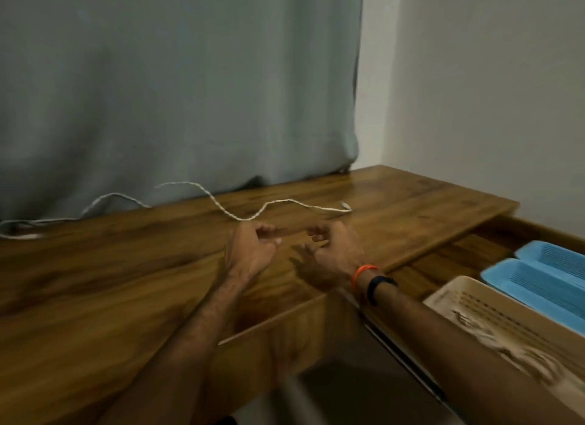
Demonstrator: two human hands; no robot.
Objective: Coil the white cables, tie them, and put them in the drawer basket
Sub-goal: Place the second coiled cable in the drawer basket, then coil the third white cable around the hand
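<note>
Grey-green curtain (177, 85) fills the upper left and centre of the frame, pale wall (481, 92) upper right. Wood desk (104, 282) runs across the middle and lower left, curtain hem touching its back edge. Open drawer (443, 260) at right centre, under the desk top's edge; inside it a beige basket (493, 301) at lower right with something pale lying in it, too blurred to tell what, and two blue baskets (538, 275) just beyond it toward the right edge. White cable (240, 217) lies uncoiled on the desk in loose waves, centre of frame, one end curling at right centre near (346, 206); a second white cable (104, 199) trails along the curtain hem to the left edge. Both forearms reach in from the bottom. Left hand (250, 250) and right hand (335, 250) are over the desk just below the cable, near each other, fingers loosely curled, holding nothing, not touching the cable. Right wrist carries an orange band (361, 274) and a black band (378, 287)
</note>
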